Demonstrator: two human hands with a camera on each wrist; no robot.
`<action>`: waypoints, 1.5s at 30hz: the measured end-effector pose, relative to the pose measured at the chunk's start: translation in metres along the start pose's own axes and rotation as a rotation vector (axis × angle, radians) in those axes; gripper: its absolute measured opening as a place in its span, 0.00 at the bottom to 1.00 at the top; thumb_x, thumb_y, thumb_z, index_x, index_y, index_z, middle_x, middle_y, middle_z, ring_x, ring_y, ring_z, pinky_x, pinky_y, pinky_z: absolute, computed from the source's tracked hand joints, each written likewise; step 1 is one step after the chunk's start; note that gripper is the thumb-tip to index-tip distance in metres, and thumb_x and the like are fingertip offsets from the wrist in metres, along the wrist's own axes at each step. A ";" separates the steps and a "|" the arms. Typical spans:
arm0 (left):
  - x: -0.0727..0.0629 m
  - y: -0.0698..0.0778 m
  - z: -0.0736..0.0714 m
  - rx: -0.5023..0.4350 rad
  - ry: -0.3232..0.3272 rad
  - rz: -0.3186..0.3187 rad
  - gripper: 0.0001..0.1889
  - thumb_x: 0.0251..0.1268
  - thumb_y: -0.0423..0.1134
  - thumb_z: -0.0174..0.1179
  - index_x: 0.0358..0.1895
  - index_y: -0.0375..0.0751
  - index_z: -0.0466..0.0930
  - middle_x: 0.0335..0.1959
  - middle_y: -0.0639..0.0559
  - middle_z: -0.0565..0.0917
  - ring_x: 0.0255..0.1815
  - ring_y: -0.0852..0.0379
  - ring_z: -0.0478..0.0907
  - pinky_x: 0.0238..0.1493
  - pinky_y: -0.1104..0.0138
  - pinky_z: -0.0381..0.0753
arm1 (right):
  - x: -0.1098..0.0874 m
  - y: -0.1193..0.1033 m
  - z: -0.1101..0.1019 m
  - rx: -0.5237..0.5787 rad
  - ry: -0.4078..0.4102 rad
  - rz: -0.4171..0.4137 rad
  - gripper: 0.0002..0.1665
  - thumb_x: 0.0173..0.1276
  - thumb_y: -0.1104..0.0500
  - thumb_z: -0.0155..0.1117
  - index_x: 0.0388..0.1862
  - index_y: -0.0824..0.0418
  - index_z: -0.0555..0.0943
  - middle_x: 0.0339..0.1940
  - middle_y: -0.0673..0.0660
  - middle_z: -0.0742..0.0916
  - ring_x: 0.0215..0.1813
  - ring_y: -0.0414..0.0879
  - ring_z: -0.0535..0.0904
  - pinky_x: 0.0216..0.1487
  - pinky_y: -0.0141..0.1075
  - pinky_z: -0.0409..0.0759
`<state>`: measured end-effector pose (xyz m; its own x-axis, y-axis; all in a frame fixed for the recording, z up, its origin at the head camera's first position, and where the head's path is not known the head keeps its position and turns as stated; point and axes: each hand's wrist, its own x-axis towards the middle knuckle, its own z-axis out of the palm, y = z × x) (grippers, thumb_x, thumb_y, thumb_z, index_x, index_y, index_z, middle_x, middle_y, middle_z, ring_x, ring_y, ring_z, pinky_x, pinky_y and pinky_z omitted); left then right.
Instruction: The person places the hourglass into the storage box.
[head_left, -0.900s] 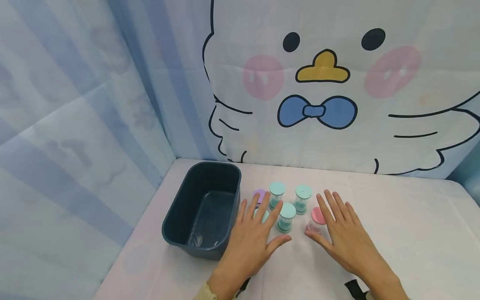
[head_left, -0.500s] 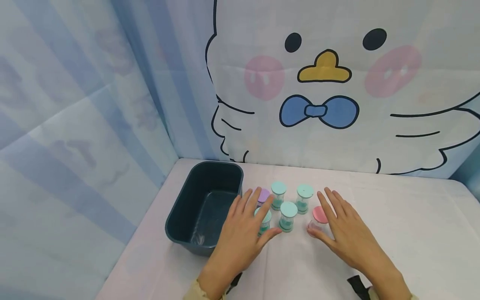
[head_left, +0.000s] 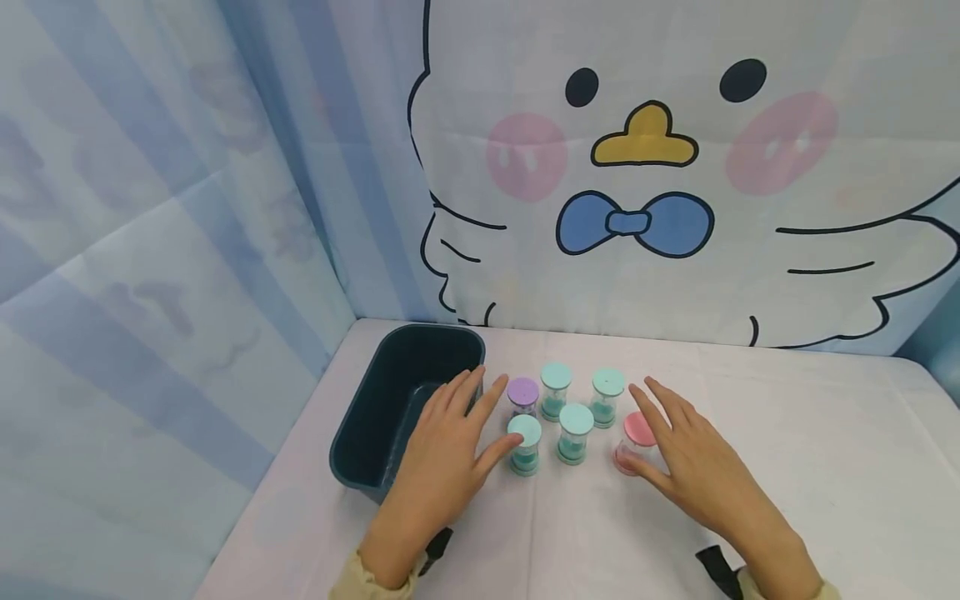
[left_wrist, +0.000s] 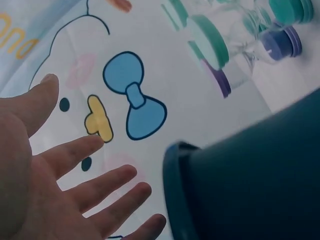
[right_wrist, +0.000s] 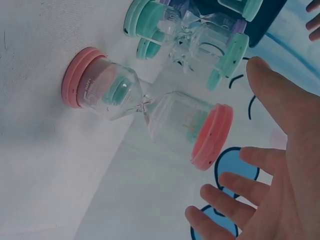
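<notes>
Pink hourglass (head_left: pixel 637 437) stands upright on counter (head_left: pixel 810 433), long axis vertical, just left of right hand (head_left: pixel 696 471), nearer of two hands; fingers spread, nothing held. Left hand (head_left: pixel 438 454), also unclenched and unladen, hangs by bin (head_left: pixel 420 350), left of nearest green hourglass (head_left: pixel 524 447).

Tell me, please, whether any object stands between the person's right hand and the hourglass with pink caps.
Nothing visible does. In the head and right wrist views, no other object lies between the right hand and the pink hourglass. The mint hourglasses stand to its left, outside that gap.
</notes>
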<state>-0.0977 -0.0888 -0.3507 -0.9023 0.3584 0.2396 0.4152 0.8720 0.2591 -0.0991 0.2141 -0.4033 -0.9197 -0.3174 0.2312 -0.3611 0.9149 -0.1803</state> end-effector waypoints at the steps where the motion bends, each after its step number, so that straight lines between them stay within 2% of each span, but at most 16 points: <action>1: -0.001 -0.002 -0.001 -0.010 0.014 -0.004 0.36 0.69 0.62 0.55 0.76 0.55 0.62 0.77 0.46 0.62 0.77 0.46 0.59 0.75 0.47 0.58 | 0.001 0.000 0.000 -0.001 -0.006 -0.001 0.55 0.64 0.35 0.66 0.79 0.61 0.56 0.75 0.68 0.64 0.69 0.66 0.66 0.65 0.62 0.70; 9: -0.005 -0.022 -0.010 -0.042 0.113 -0.017 0.33 0.67 0.54 0.62 0.73 0.50 0.67 0.72 0.46 0.69 0.73 0.46 0.66 0.71 0.47 0.65 | 0.002 0.004 -0.001 0.003 -0.012 -0.024 0.51 0.63 0.41 0.70 0.76 0.63 0.60 0.73 0.68 0.67 0.69 0.65 0.67 0.64 0.61 0.71; 13: -0.007 -0.033 -0.013 -0.038 0.137 -0.041 0.32 0.66 0.51 0.65 0.72 0.50 0.69 0.71 0.46 0.71 0.72 0.45 0.68 0.69 0.47 0.68 | 0.003 0.004 0.001 0.002 -0.007 -0.039 0.50 0.62 0.43 0.72 0.76 0.62 0.62 0.72 0.67 0.69 0.68 0.64 0.68 0.63 0.60 0.73; 20: -0.011 -0.048 -0.014 -0.060 0.107 -0.091 0.29 0.67 0.52 0.64 0.70 0.52 0.72 0.69 0.47 0.73 0.70 0.45 0.70 0.66 0.46 0.72 | 0.003 0.004 0.001 -0.009 -0.006 -0.047 0.48 0.60 0.46 0.74 0.74 0.63 0.65 0.69 0.67 0.72 0.66 0.63 0.70 0.60 0.59 0.76; 28: -0.016 -0.071 -0.018 -0.112 0.136 -0.113 0.28 0.66 0.47 0.66 0.68 0.48 0.74 0.66 0.45 0.76 0.66 0.43 0.73 0.61 0.47 0.76 | 0.005 0.003 0.003 0.030 -0.001 -0.031 0.44 0.62 0.47 0.73 0.72 0.64 0.67 0.67 0.66 0.75 0.65 0.62 0.72 0.57 0.56 0.79; 36: -0.019 -0.091 -0.024 -0.130 0.116 -0.183 0.28 0.68 0.47 0.63 0.70 0.46 0.72 0.67 0.43 0.74 0.67 0.42 0.72 0.62 0.44 0.74 | 0.009 0.002 0.002 0.076 -0.022 0.011 0.43 0.59 0.50 0.76 0.69 0.65 0.70 0.61 0.65 0.77 0.59 0.60 0.76 0.53 0.56 0.81; 41: -0.020 -0.098 -0.024 -0.110 0.105 -0.207 0.28 0.68 0.46 0.64 0.70 0.45 0.72 0.66 0.41 0.75 0.67 0.40 0.71 0.63 0.43 0.73 | 0.008 0.002 0.003 0.074 -0.032 0.015 0.40 0.57 0.54 0.78 0.66 0.66 0.73 0.59 0.66 0.79 0.57 0.61 0.78 0.52 0.55 0.81; 45: -0.020 -0.105 -0.022 -0.104 0.107 -0.219 0.28 0.68 0.45 0.64 0.69 0.43 0.72 0.66 0.40 0.75 0.66 0.39 0.71 0.63 0.43 0.73 | 0.007 0.003 0.005 0.078 -0.009 0.000 0.36 0.56 0.56 0.78 0.61 0.68 0.76 0.55 0.65 0.80 0.55 0.60 0.80 0.51 0.54 0.82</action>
<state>-0.1210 -0.1948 -0.3616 -0.9568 0.1231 0.2635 0.2265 0.8838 0.4094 -0.1079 0.2134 -0.4068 -0.9208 -0.3200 0.2230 -0.3719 0.8927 -0.2547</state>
